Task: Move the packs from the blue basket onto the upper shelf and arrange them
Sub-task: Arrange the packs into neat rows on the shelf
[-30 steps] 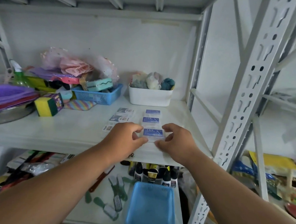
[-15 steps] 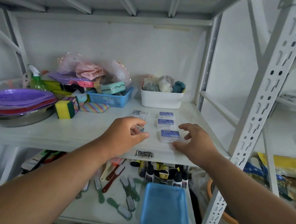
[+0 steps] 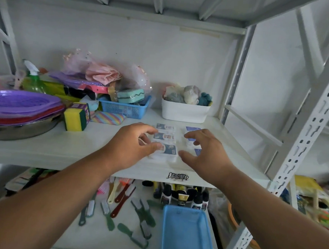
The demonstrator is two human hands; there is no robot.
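Small clear packs with blue labels lie in two columns on the white upper shelf [image 3: 62,149]. In the left column, the near pack [image 3: 168,151] sits in front of a middle pack [image 3: 164,136] and a far pack [image 3: 165,127]. My left hand [image 3: 131,147] has its thumb on the near pack's left edge, with its fingers curved over the middle pack. My right hand [image 3: 204,151] hovers with spread fingers over the right column and hides most of it. Only the far right pack [image 3: 192,129] shows. The blue basket [image 3: 185,209] stands empty on the lower shelf.
A white tub of cloths [image 3: 185,112] and a blue mesh basket [image 3: 124,107] stand behind the packs. Sponges [image 3: 76,116], purple plates [image 3: 22,102] and a steel bowl fill the left. A shelf post [image 3: 303,133] rises at right. Brushes and bottles lie on the lower shelf.
Both hands let go of the near pack in the right column. My left hand moved left onto the near pack of the left column, and my right hand opened its fingers wide.
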